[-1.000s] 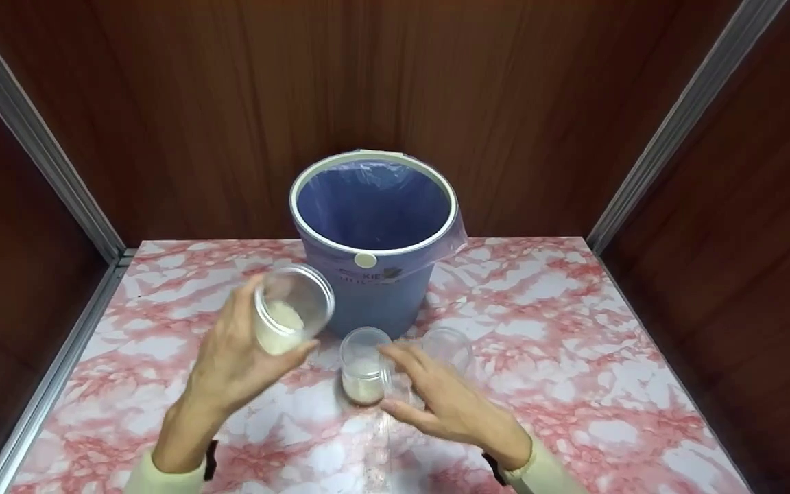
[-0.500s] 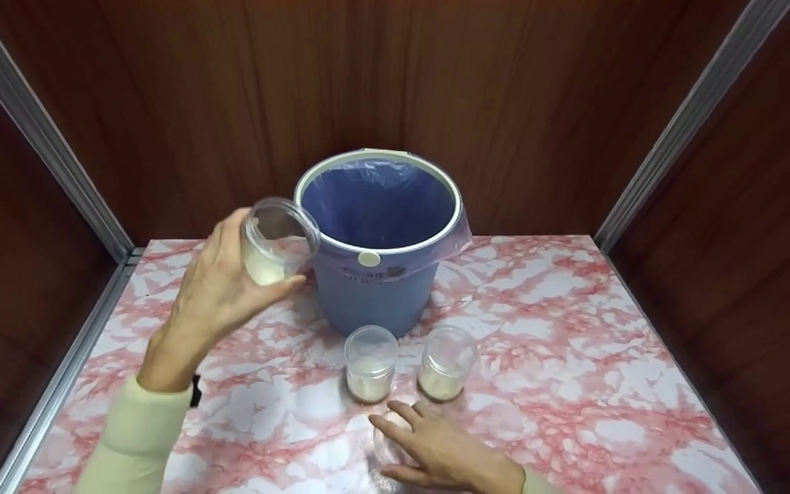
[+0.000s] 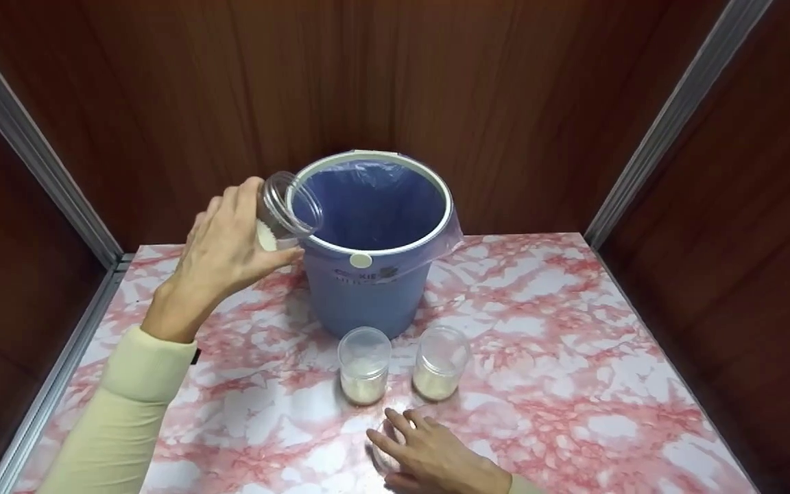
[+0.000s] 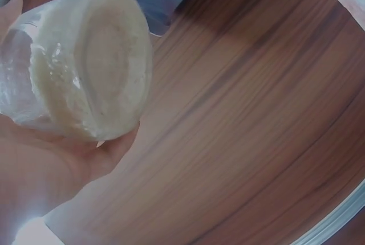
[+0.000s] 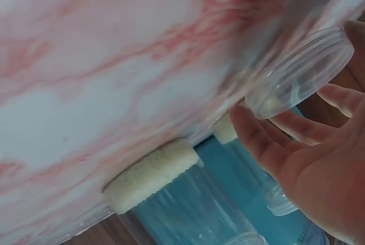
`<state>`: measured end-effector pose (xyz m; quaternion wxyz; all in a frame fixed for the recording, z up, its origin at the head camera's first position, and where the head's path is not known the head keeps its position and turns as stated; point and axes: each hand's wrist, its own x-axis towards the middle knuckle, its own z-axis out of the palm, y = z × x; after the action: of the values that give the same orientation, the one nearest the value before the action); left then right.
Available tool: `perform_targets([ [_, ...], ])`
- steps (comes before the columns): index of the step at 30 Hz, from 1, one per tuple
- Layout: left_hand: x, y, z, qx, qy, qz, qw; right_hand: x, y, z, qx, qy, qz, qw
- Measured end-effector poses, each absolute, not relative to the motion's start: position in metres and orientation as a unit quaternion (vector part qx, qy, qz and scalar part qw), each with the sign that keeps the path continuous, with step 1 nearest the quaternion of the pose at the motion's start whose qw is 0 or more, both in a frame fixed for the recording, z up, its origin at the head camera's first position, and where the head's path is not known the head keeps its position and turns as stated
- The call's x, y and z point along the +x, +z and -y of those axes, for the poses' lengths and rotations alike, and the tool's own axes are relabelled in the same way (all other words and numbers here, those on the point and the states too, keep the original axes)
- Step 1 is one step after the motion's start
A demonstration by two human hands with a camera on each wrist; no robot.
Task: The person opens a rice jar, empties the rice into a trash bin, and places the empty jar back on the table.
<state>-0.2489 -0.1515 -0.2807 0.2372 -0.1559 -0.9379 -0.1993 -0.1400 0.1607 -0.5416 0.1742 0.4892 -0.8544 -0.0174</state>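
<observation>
My left hand (image 3: pixel 220 250) grips a clear plastic jar (image 3: pixel 293 206) at the left side of the bin's rim. The jar is tipped with its open mouth toward the bin, and pale, rice-like grains lie in its bottom end, which faces the left wrist view (image 4: pixel 108 62). A blue waste bin (image 3: pixel 367 298) with a pale rim and a thin purple liner stands at the back. Low over the front of the table, my right hand (image 3: pixel 439 456) holds a clear round lid (image 5: pixel 302 74) by its edge, thumb on one side and fingers on the other.
Two more clear jars, a left one (image 3: pixel 364 370) and a right one (image 3: pixel 440 367), stand upright in front of the bin with pale grains at the bottom. Dark wood panels (image 3: pixel 367 82) enclose the marbled pink table (image 3: pixel 539 398) at the back and sides.
My left hand has raised the jar from in front of the bin to its rim and tipped it further. My right hand has drawn back with the lid toward the table's front.
</observation>
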Motion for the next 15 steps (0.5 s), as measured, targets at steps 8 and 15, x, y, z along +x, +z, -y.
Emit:
perform_targets([
  [8, -0.257, -0.266, 0.143, -0.163, -0.140, 0.951, 0.221, -0.142, -0.552, -0.164, 0.503, -0.024, 0.837, 0.215],
  [15, -0.264, -0.256, 0.135, -0.176, -0.076, 0.960, 0.206, -0.141, -0.550, -0.160, 0.500, -0.010, 0.842, 0.200],
])
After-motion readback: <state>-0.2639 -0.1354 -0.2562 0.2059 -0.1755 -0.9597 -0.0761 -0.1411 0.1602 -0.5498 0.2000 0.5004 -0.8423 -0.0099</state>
